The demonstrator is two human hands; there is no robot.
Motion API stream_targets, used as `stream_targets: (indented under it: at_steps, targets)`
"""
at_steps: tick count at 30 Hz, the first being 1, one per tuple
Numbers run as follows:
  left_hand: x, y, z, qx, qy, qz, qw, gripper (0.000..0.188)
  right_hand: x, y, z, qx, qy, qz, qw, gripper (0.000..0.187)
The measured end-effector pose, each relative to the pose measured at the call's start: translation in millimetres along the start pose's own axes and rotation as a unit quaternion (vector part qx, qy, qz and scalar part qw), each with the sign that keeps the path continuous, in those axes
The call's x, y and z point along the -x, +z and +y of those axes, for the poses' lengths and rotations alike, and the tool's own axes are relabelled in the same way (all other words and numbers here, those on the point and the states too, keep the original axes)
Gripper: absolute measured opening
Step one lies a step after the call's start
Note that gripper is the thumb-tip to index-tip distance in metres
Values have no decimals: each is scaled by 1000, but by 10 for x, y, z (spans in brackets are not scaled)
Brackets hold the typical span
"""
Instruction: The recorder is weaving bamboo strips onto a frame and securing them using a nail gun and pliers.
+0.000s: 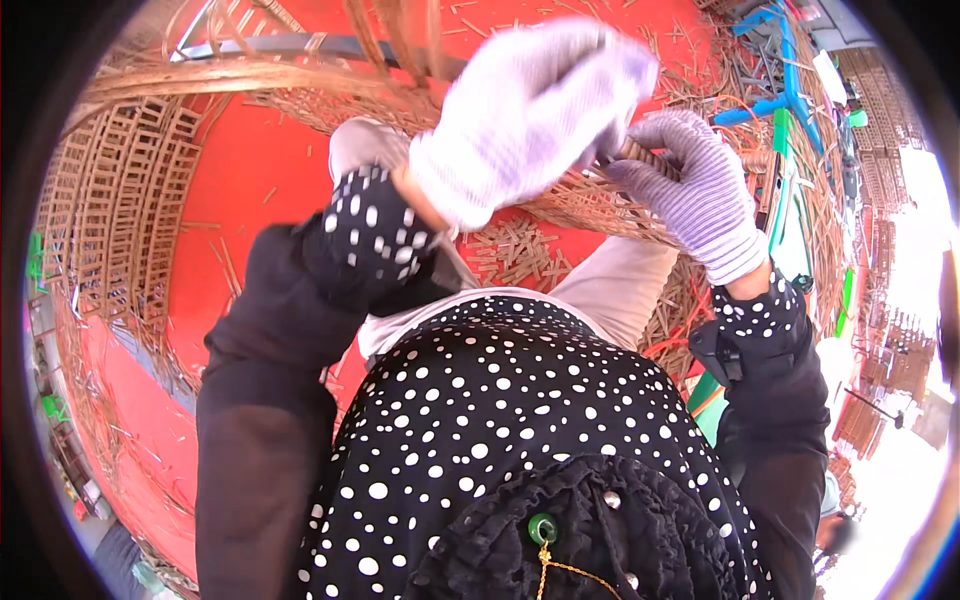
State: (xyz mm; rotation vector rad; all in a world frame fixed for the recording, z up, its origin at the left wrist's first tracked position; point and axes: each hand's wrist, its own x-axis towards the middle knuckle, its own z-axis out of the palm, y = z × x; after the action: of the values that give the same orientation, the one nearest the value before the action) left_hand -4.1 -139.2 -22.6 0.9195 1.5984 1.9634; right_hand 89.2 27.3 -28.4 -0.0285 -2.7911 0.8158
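Striped white-and-purple knit gloves cover both my hands. My left hand (540, 115) is raised at the upper middle, slightly smeared by motion, its fingers closed; whatever is in them is hidden. Close beside it on the right, my right hand (695, 185) has its fingers and thumb curled round a ribbed brown wrapped rim (650, 158). This rim appears to belong to a brown woven wicker piece (580, 203), which lies across below my hands, over my knees. Long brown strips (230, 80) stretch off to the upper left, partly blurred.
Open-weave brown wicker panels (130, 200) stand at the left. Short cut offcuts (515, 250) lie on the red floor (235, 170) between my legs. At the upper right are a blue frame (790, 75) and a tangle of brown strips (680, 60). More wickerwork (875, 130) is stacked at the far right.
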Motion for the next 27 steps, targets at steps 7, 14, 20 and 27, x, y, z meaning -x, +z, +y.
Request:
stream_targets:
  at_steps: [7, 14, 20, 27]
  targets:
    - [466, 48, -508, -270, 55, 0, 961, 20, -137, -108, 76, -121, 95, -136, 979, 28]
    - [443, 168, -771, -336, 134, 100, 927, 19, -245, -176, 29, -234, 204, -189, 931, 32]
    - [391, 218, -856, -344, 134, 118, 922, 18, -334, -217, 92, -282, 212, -252, 901, 41]
    - [362, 403, -835, 48, -94, 89, 990, 27, -334, -172, 58, -303, 221, -265, 888, 51]
